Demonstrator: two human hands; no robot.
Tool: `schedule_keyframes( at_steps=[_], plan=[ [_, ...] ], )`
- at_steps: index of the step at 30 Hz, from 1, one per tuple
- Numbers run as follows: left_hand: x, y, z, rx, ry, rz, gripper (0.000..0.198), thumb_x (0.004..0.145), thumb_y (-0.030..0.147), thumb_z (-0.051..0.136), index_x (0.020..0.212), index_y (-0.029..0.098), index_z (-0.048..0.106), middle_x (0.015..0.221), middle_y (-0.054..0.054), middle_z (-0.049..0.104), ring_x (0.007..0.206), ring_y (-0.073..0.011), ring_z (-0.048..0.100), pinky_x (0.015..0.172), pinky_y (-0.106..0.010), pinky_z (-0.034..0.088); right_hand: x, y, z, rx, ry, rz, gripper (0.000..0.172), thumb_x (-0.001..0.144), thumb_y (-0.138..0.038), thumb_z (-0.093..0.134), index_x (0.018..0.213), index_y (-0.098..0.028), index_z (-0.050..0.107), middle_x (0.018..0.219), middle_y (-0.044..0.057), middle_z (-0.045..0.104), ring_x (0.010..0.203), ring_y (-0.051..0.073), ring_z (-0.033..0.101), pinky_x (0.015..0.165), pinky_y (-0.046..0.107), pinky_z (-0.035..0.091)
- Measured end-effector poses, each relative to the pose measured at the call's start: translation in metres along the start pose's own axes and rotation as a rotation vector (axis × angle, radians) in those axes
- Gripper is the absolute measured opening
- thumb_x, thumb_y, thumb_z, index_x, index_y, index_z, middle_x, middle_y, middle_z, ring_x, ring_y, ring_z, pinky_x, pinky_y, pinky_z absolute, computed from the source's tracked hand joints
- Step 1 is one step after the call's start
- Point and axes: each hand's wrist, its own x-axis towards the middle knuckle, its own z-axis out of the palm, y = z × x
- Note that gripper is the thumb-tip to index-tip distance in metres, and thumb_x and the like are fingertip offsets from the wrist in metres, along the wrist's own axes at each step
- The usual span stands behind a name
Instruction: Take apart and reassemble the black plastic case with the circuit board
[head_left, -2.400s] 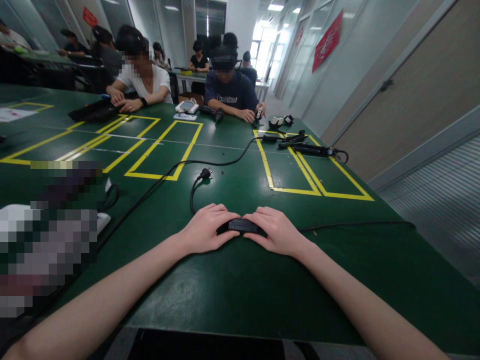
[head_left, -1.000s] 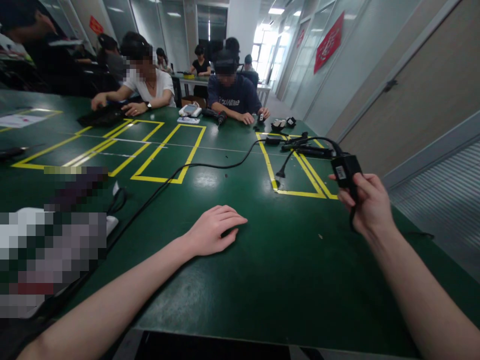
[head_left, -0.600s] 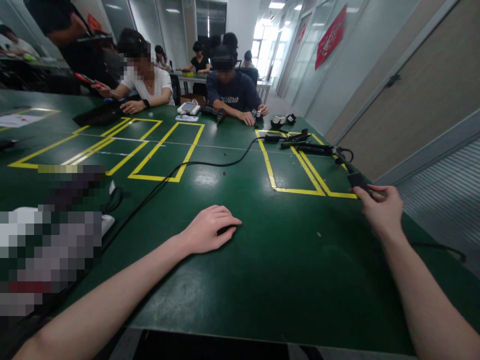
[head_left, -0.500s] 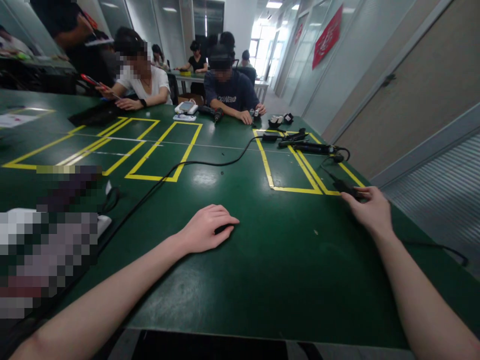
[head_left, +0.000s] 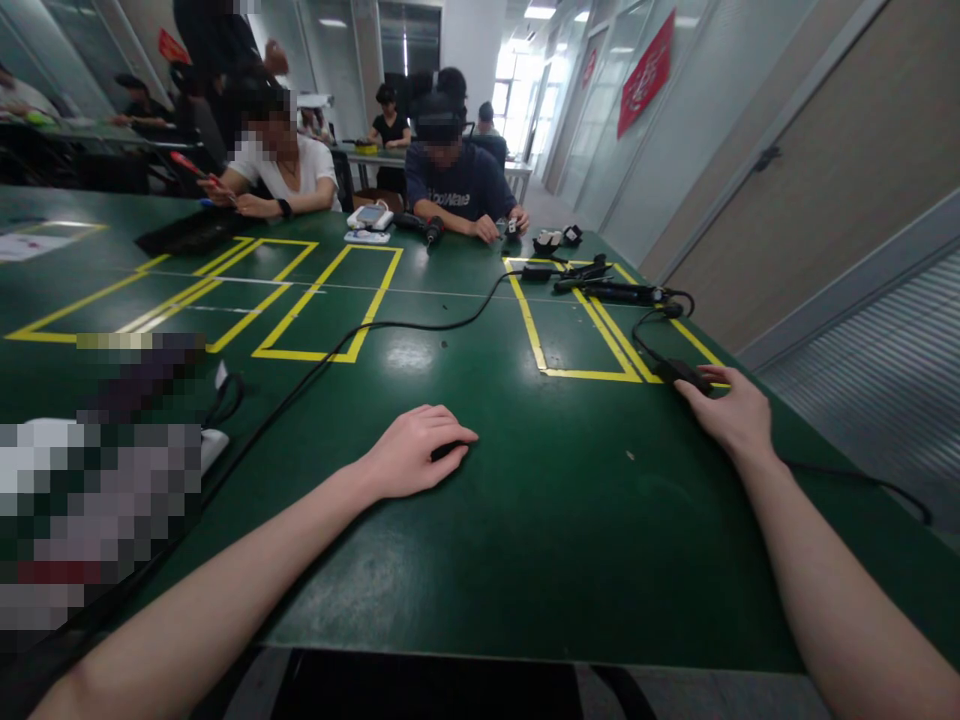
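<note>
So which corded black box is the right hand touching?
The front black box, against the right hand; the back black box lies farther off, untouched.

the green table (head_left: 487,560) (marked with yellow outlines (head_left: 304,356)) bears a black adapter (head_left: 682,373), a long cable (head_left: 421,326), a drill (head_left: 432,230).

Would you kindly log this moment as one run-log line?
left hand: resting on table | right hand: touching black adapter | adapter: at yellow tape

On the table (head_left: 510,560), the adapter (head_left: 676,373) lies right of the left hand (head_left: 412,452), with the drill (head_left: 430,229) farther back.
</note>
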Motion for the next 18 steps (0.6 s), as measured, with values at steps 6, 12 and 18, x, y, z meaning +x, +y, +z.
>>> schedule_keyframes(
  at_steps=[6, 12, 18],
  plan=[
    [0.000, 0.000, -0.001, -0.001, -0.009, -0.011, 0.023, 0.100, 0.023, 0.054, 0.108, 0.019, 0.075, 0.098, -0.007, 0.078, 0.092, -0.0196, 0.071, 0.089, -0.037, 0.057, -0.002, -0.003, 0.001, 0.012, 0.028, 0.018, 0.021, 0.079, -0.033, 0.066, 0.096, -0.020, 0.066, 0.108, 0.016, 0.071, 0.103, 0.032, 0.063, 0.096, 0.046, 0.046],
    [-0.002, -0.002, 0.001, -0.015, -0.007, -0.007, 0.022, 0.101, 0.022, 0.055, 0.109, 0.017, 0.075, 0.098, -0.007, 0.078, 0.091, -0.0194, 0.071, 0.089, -0.037, 0.057, 0.002, 0.005, 0.006, -0.041, 0.099, -0.110, 0.029, 0.075, -0.028, 0.069, 0.102, -0.019, 0.068, 0.117, 0.017, 0.068, 0.111, 0.032, 0.062, 0.097, 0.042, 0.047],
    [-0.001, -0.001, 0.001, -0.019, -0.004, -0.010, 0.022, 0.101, 0.022, 0.055, 0.108, 0.018, 0.075, 0.098, -0.007, 0.078, 0.091, -0.0195, 0.071, 0.088, -0.036, 0.057, 0.017, 0.025, 0.017, -0.116, 0.157, -0.106, 0.031, 0.084, -0.036, 0.064, 0.108, -0.017, 0.070, 0.103, 0.014, 0.074, 0.094, 0.029, 0.066, 0.084, 0.037, 0.050]
  ],
)
